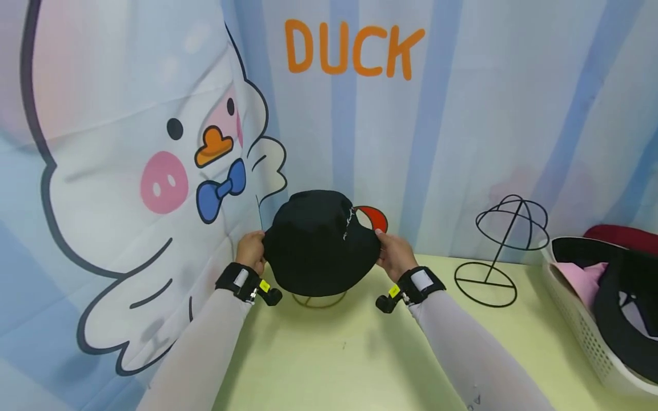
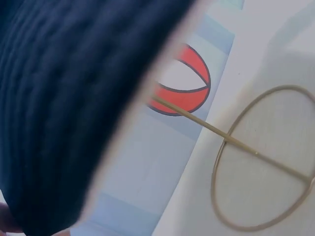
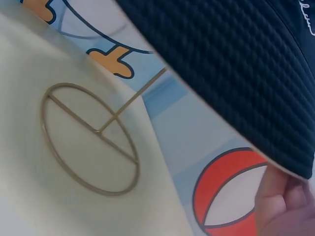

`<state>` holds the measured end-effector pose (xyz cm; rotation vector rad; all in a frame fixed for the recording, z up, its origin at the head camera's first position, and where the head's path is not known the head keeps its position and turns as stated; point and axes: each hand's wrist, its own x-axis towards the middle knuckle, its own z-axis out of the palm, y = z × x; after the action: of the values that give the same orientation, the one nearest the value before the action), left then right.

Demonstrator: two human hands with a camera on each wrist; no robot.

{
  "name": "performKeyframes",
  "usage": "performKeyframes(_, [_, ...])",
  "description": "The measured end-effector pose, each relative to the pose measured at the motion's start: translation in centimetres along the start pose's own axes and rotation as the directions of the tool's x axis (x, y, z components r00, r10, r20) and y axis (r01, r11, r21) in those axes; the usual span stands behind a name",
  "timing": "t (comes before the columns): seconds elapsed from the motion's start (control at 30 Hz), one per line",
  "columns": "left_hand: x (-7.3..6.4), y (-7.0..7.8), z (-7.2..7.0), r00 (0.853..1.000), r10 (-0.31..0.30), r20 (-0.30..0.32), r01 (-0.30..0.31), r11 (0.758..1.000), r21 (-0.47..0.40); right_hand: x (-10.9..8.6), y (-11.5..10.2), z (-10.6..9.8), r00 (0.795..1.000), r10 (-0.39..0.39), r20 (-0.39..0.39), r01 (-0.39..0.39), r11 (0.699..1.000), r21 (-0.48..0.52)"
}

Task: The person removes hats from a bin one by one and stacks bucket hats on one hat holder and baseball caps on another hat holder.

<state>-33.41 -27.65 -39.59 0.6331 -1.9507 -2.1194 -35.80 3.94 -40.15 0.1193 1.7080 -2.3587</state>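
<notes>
A black bucket hat (image 1: pixel 313 245) with small white script on its side sits over a gold wire hat stand (image 3: pixel 98 131), whose round base shows below the brim. My left hand (image 1: pixel 251 251) pinches the brim at its left edge. On the opposite edge, my right hand (image 1: pixel 396 254) grips the brim between thumb and fingers. The ribbed brim (image 3: pixel 221 83) fills much of the right wrist view, with the stand's thin post running up under it. In the left wrist view the dark brim (image 2: pixel 74 98) is blurred and close. The top of the stand is hidden inside the hat.
To the right stands a bare black wire hat stand (image 1: pixel 501 251). A white perforated basket (image 1: pixel 581 337) at the right edge holds several hats, black, pink and dark red. Behind the pale yellow table (image 1: pixel 319 359) hangs a printed duck backdrop (image 1: pixel 390 142), which also covers the left side.
</notes>
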Motion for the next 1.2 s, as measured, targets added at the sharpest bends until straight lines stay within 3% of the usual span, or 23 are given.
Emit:
performKeyframes(0.23, [0.0, -1.5, -0.7, 0.999, -0.039, 0.005, 0.039, 0.999, -0.017, 0.0, 2.1, -0.2, 0.997, 0.063, 0.032, -0.064, 0.997, 0.032])
performKeyframes(0.47, [-1.1, -2.8, -0.7, 0.99, -0.123, -0.065, 0.112, 0.983, -0.148, -0.5, 4.1, -0.5, 0.997, 0.073, 0.037, -0.074, 0.997, 0.029])
performKeyframes(0.67, [-2.1, -4.8, -0.8, 0.986, -0.156, -0.062, 0.135, 0.956, -0.262, -1.1, 5.7, -0.5, 0.996, 0.082, 0.038, -0.084, 0.994, 0.063])
performKeyframes(0.8, [-2.7, -5.9, -0.8, 0.995, -0.101, -0.022, 0.089, 0.94, -0.329, -1.6, 6.8, -0.6, 0.997, 0.078, 0.011, -0.079, 0.993, 0.086])
performKeyframes(1.03, [-3.1, -6.9, -0.9, 0.998, 0.046, -0.052, -0.057, 0.973, -0.224, -1.9, 8.3, -0.8, 0.999, 0.036, -0.019, -0.034, 0.996, 0.088])
performKeyframes(1.2, [-3.0, -7.0, -0.8, 0.998, 0.067, 0.0, -0.065, 0.979, -0.195, -2.0, 8.9, -1.0, 0.999, 0.012, -0.031, -0.01, 0.998, 0.069])
